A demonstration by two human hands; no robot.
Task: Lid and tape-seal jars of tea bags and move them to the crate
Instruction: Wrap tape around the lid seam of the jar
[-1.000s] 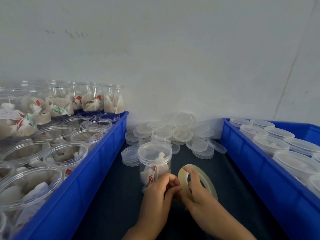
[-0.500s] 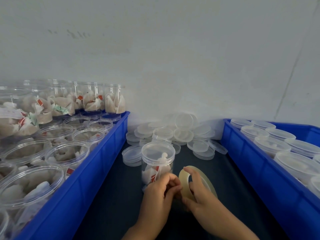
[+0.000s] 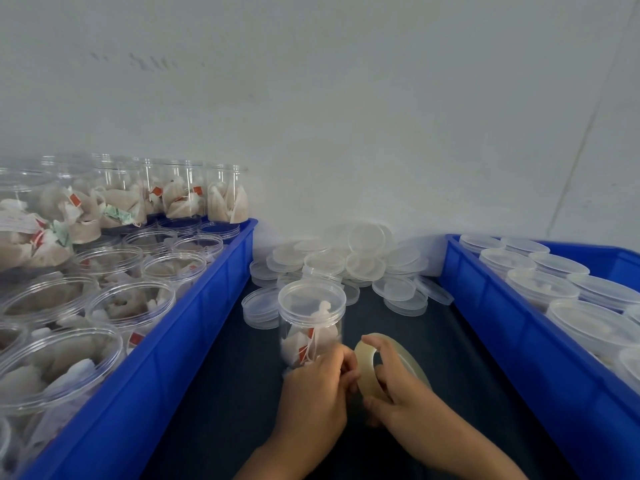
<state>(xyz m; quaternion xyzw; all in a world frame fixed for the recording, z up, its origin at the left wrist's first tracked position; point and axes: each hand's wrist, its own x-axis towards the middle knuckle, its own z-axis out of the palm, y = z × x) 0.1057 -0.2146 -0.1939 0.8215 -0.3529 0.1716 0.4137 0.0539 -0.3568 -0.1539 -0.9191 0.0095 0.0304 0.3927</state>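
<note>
A clear lidded jar of tea bags (image 3: 310,317) stands upright on the dark table between two blue crates. Just in front of it, my right hand (image 3: 398,393) grips a roll of clear tape (image 3: 367,362), fingers through and over the ring. My left hand (image 3: 315,393) is at the roll's left edge with its fingertips pinching at the tape there; the tape end itself is too small to see. The left hand hides the jar's base.
The left blue crate (image 3: 194,327) holds several open jars of tea bags, some stacked. The right blue crate (image 3: 502,327) holds several lidded jars. A pile of loose clear lids (image 3: 363,261) lies against the wall behind the jar.
Both hands stay together at the tape roll, with only small finger shifts. The jar has not moved.
</note>
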